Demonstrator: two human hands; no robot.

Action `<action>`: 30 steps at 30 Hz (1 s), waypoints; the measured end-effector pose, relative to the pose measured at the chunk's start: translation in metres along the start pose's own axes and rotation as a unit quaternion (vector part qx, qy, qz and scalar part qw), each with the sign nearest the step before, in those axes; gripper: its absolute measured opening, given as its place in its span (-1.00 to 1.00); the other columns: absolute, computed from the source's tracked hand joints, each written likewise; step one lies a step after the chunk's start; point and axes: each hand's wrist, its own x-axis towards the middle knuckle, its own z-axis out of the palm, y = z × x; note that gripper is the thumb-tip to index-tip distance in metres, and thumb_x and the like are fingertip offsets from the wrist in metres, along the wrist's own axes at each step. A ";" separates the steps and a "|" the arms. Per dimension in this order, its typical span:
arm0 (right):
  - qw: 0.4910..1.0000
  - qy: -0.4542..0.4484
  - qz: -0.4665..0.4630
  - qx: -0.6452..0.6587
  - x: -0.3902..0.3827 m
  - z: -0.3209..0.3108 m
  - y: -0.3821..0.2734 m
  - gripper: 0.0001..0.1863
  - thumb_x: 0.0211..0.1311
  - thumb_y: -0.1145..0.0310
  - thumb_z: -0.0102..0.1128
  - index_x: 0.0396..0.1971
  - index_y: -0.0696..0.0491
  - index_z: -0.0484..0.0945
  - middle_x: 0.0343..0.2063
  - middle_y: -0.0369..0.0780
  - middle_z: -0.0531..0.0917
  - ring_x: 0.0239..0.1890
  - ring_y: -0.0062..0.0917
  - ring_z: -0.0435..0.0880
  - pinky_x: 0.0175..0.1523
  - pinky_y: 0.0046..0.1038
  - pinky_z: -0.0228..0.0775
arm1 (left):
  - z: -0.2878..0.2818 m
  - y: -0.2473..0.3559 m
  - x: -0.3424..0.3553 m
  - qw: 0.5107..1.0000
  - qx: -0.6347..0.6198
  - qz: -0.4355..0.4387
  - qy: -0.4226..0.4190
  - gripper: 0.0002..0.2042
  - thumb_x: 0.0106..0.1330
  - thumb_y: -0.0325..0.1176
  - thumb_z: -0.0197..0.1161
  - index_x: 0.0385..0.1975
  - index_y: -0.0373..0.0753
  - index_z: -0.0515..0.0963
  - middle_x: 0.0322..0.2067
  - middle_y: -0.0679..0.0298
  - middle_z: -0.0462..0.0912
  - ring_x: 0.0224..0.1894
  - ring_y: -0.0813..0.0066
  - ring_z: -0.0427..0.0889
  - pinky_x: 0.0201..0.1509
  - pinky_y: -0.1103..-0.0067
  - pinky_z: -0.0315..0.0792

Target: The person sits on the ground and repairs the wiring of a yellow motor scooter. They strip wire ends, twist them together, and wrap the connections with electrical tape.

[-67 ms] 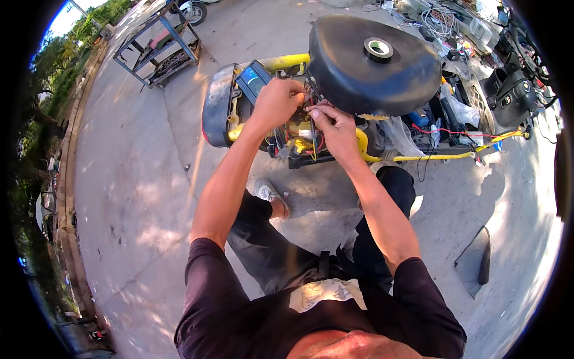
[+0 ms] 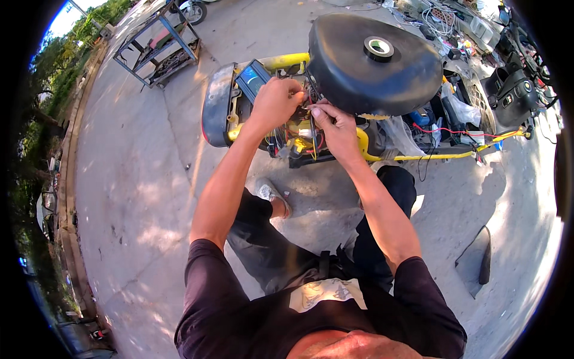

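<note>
Both hands meet over the wiring bay of a yellow-framed vehicle (image 2: 288,60). My left hand (image 2: 278,103) is closed, its fingertips pinched together at the thin wires (image 2: 311,94). Close beside it, my right hand (image 2: 336,127) pinches a thin wire between thumb and forefinger; the exact ends are too small to make out. A blue-faced box (image 2: 252,79) sits in the frame just left of my left hand. Right of the hands, a large black shell (image 2: 359,75), shaped like a fuel tank with a round light-rimmed opening, covers part of the frame. Loose cables (image 2: 311,143) hang below my fingers.
A metal rack (image 2: 160,51) stands at the far left, with a parked motorbike's wheel (image 2: 194,12) behind it. Scrap parts and cables (image 2: 439,21) lie heaped at the far right. A dark flat panel (image 2: 475,260) rests on the concrete at right.
</note>
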 end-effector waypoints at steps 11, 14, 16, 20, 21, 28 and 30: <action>0.993 0.036 -0.102 -0.054 0.018 0.008 0.001 -0.72 0.62 0.33 0.22 0.14 0.13 0.71 -0.11 -0.25 0.79 -0.05 -0.52 0.73 0.13 -0.39 0.55 | -0.034 0.039 -0.023 0.994 0.047 0.080 0.065 -0.87 0.44 -0.34 0.35 -0.18 -0.26 0.70 -0.27 0.15 0.77 -0.11 0.06 0.69 -0.01 0.23 0.54; 0.993 0.003 -0.103 0.060 0.015 0.019 -0.002 -0.78 0.58 0.38 0.28 0.05 0.14 0.73 -0.23 -0.33 0.71 -0.16 -0.64 0.64 0.03 -0.48 0.52 | -0.036 0.038 -0.030 0.989 0.068 0.109 0.077 -0.88 0.46 -0.36 0.36 -0.15 -0.26 0.70 -0.23 0.10 0.77 -0.14 0.06 0.71 -0.05 0.27 0.57; 0.985 -0.009 -0.049 0.166 0.013 0.027 -0.007 -0.82 0.56 0.40 0.32 -0.01 0.15 0.75 -0.27 -0.37 0.65 -0.21 -0.71 0.57 -0.03 -0.55 0.49 | -0.035 0.043 -0.036 0.982 0.099 0.132 0.096 -0.88 0.47 -0.35 0.36 -0.16 -0.26 0.70 -0.24 0.10 0.77 -0.18 0.07 0.74 -0.11 0.28 0.58; 0.990 -0.028 -0.061 0.127 0.013 0.022 -0.008 -0.84 0.53 0.40 0.36 -0.08 0.17 0.73 -0.26 -0.37 0.69 -0.23 -0.74 0.58 -0.06 -0.59 0.47 | -0.028 0.051 -0.052 0.990 0.074 0.051 0.113 -0.86 0.50 -0.35 0.35 -0.23 -0.30 0.69 -0.48 0.14 0.72 -0.46 0.16 0.71 -0.33 0.37 0.52; 0.988 -0.035 -0.039 0.146 0.012 0.022 -0.010 -0.84 0.52 0.40 0.37 -0.07 0.18 0.73 -0.25 -0.36 0.70 -0.23 -0.73 0.58 -0.06 -0.59 0.48 | -0.029 0.052 -0.053 0.995 -0.044 -0.053 0.078 -0.85 0.51 -0.34 0.34 -0.24 -0.31 0.69 -0.51 0.19 0.70 -0.48 0.26 0.67 -0.37 0.43 0.48; 0.973 -0.084 0.041 0.212 0.012 0.019 -0.009 -0.78 0.52 0.34 0.36 -0.04 0.18 0.71 -0.20 -0.30 0.74 -0.17 -0.70 0.64 0.03 -0.55 0.54 | -0.033 0.050 -0.066 0.880 -0.378 -0.286 0.034 -0.77 0.50 -0.25 0.42 -0.14 -0.32 0.70 -0.48 0.39 0.66 -0.51 0.64 0.55 -0.44 0.68 0.37; 0.971 -0.084 0.060 0.217 0.011 0.018 -0.011 -0.78 0.54 0.32 0.36 -0.03 0.17 0.71 -0.19 -0.30 0.75 -0.14 -0.70 0.66 0.06 -0.54 0.55 | -0.022 0.055 -0.079 0.960 -0.172 -0.172 0.140 -0.76 0.43 -0.28 0.50 -0.08 -0.30 0.70 -0.42 0.37 0.70 -0.49 0.63 0.59 -0.44 0.66 0.43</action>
